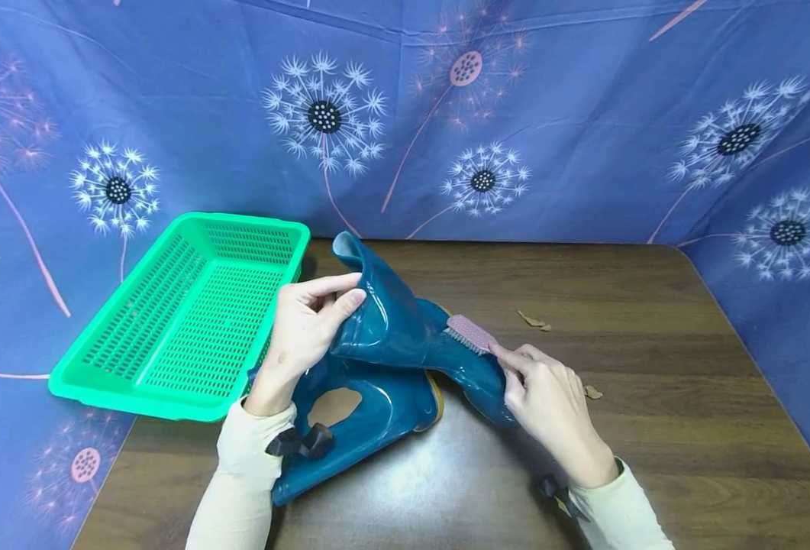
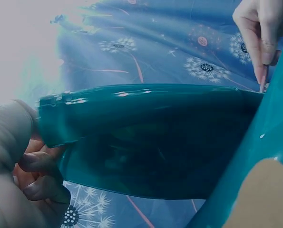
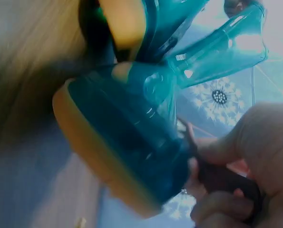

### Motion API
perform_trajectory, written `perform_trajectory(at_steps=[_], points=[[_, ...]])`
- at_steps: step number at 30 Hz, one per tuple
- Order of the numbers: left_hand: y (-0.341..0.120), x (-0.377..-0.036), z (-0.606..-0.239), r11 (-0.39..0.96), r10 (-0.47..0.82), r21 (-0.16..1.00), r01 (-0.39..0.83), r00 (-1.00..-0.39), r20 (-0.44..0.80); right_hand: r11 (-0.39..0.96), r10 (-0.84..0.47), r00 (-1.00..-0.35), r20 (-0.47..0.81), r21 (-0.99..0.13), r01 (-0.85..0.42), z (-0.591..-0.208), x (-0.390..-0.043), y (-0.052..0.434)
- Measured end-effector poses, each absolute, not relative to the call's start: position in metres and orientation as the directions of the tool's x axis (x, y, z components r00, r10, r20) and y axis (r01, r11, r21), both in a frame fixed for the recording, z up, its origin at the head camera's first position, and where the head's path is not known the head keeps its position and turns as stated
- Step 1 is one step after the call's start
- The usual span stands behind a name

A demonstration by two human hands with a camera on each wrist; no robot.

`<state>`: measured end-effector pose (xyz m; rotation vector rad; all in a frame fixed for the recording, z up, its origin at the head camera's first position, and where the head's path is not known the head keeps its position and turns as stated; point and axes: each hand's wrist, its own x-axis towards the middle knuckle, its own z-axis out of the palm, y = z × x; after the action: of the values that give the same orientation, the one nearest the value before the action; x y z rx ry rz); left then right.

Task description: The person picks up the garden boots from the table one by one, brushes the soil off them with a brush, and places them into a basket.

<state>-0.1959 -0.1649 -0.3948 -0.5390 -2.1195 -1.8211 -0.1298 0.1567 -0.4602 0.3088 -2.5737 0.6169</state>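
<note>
A glossy blue rubber boot (image 1: pixel 387 321) is held at a tilt, its shaft top toward my left hand and its foot toward the right. The left hand (image 1: pixel 301 328) pinches the boot's top edge between thumb and fingers. In my right hand (image 1: pixel 545 389) is a pink scrubbing brush (image 1: pixel 472 334), bristles down against the boot around the ankle. The right wrist view shows the held boot's tan sole (image 3: pixel 108 166); the brush is mostly hidden there. Beneath lies a second blue boot (image 1: pixel 370 451) on its side, with a tan patch (image 1: pixel 334 406) on its shaft.
At the left stands a green plastic basket (image 1: pixel 68 386) with slotted walls. Small tan scraps (image 1: pixel 534 321) lie on the brown wooden table (image 1: pixel 652 428), right of the boots. A blue dandelion-print cloth (image 1: pixel 405 114) hangs behind and at the sides.
</note>
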Motion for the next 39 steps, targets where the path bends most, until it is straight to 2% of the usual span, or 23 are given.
perform_trajectory(at_steps=[5, 8, 11, 14, 19, 27, 30, 34, 36, 39], points=[[-0.164, -0.197, -0.394, 0.131, 0.104, 0.879, 0.458, -0.888, 0.448, 0.918, -0.051, -0.827, 0.559, -0.301, -0.259, -0.463, -0.132, 0.159], [-0.166, -0.197, -0.394, 0.142, 0.096, 0.875, 0.462, -0.887, 0.453, 0.905, -0.033, -0.802, 0.596, -0.323, -0.277, -0.465, -0.134, 0.158], [-0.167, -0.197, -0.394, 0.151, 0.096, 0.875, 0.460, -0.888, 0.450, 0.862, -0.083, -0.813, 0.577, -0.368, -0.349, -0.465, -0.133, 0.156], [-0.168, -0.197, -0.394, 0.152, 0.096, 0.878, 0.454, -0.891, 0.444, 0.851, -0.149, -0.827, 0.542, -0.356, -0.386, -0.466, -0.132, 0.155], [-0.167, -0.197, -0.394, 0.152, 0.102, 0.878, 0.455, -0.890, 0.444, 0.915, -0.110, -0.821, 0.560, -0.265, -0.303, -0.468, -0.134, 0.158], [-0.164, -0.197, -0.396, 0.165, 0.127, 0.878, 0.449, -0.892, 0.433, 0.941, -0.080, -0.813, 0.577, -0.225, -0.253, -0.473, -0.140, 0.161], [-0.166, -0.197, -0.396, 0.161, 0.120, 0.876, 0.455, -0.890, 0.441, 0.940, -0.053, -0.809, 0.586, -0.245, -0.239, -0.473, -0.141, 0.162], [-0.170, -0.197, -0.395, 0.150, 0.115, 0.870, 0.470, -0.882, 0.456, 0.898, -0.022, -0.800, 0.599, -0.341, -0.280, -0.471, -0.142, 0.163], [-0.171, -0.198, -0.395, 0.150, 0.125, 0.867, 0.475, -0.879, 0.460, 0.862, -0.062, -0.808, 0.586, -0.377, -0.340, -0.470, -0.141, 0.162], [-0.171, -0.197, -0.394, 0.147, 0.124, 0.868, 0.474, -0.879, 0.459, 0.850, -0.136, -0.819, 0.557, -0.359, -0.385, -0.470, -0.139, 0.160]])
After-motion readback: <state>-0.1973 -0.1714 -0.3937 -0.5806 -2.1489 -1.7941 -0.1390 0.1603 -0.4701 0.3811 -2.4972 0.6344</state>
